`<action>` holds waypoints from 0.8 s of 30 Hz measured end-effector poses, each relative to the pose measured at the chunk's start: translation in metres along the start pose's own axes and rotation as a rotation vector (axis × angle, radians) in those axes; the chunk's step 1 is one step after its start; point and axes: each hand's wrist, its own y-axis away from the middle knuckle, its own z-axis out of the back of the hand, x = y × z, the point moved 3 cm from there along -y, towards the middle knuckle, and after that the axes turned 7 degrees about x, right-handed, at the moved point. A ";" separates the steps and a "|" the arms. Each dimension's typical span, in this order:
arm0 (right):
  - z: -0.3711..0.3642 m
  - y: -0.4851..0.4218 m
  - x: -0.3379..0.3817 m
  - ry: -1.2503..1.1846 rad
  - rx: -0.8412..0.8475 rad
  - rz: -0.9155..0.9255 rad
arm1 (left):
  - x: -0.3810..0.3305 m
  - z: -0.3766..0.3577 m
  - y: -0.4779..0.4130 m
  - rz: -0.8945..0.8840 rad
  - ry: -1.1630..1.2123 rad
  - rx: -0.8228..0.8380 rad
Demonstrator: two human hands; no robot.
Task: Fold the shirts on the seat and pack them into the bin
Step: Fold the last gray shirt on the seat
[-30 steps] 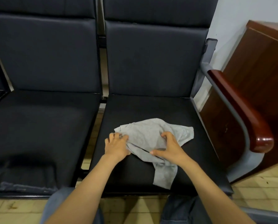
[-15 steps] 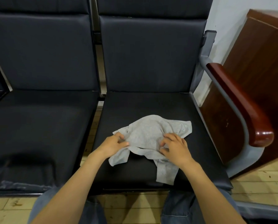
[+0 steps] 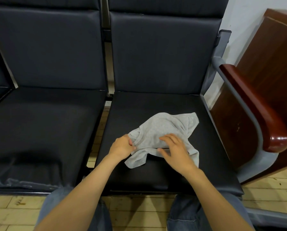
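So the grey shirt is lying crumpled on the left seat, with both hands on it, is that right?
Not quite. The head view shows the grey shirt lying crumpled on the right seat, the one beside the wooden armrest, not the left. The rest holds: the left hand and the right hand are both on it.

Light grey shirt (image 3: 164, 129) (faintly speckled) on a black seat (image 3: 156, 104); reddish-brown armrest (image 3: 254, 110), pale wood-plank floor (image 3: 139, 207), blue jeans (image 3: 189, 212)

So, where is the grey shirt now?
In the head view, the grey shirt lies crumpled on the right-hand black seat; the left hand grips its edge, the right hand rests on it.
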 end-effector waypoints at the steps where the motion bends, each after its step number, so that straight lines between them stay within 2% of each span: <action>1: -0.004 -0.001 0.005 -0.014 -0.005 0.012 | -0.003 0.003 0.000 -0.029 0.067 -0.047; 4: -0.008 -0.008 0.024 -0.086 -0.064 0.049 | -0.025 0.018 0.010 -0.188 0.522 -0.108; 6: -0.006 -0.018 0.037 -0.159 -0.123 0.041 | -0.044 0.029 0.021 -0.314 0.849 -0.034; 8: -0.002 -0.029 0.044 -0.178 -0.187 -0.027 | -0.052 0.036 0.028 -0.387 1.059 0.018; 11: 0.006 -0.034 0.039 0.092 -0.221 -0.108 | -0.051 0.042 0.028 -0.388 1.248 0.015; 13: 0.014 -0.030 0.022 0.218 -0.178 -0.181 | -0.047 0.045 0.023 -0.363 1.302 -0.034; 15: 0.021 -0.021 -0.001 0.281 -0.067 -0.297 | -0.044 0.049 0.019 -0.358 1.289 -0.072; 18: 0.029 -0.002 -0.023 0.176 0.063 -0.470 | -0.044 0.051 0.016 -0.388 1.229 -0.096; 20: 0.031 0.012 -0.034 0.239 0.121 -0.564 | -0.044 0.049 0.016 -0.400 1.208 -0.144; 22: 0.035 0.022 -0.046 0.213 0.182 -0.645 | -0.041 0.045 0.014 -0.365 1.110 -0.252; 24: 0.046 0.025 -0.052 0.066 0.200 -0.671 | -0.037 0.041 0.011 -0.310 0.984 -0.356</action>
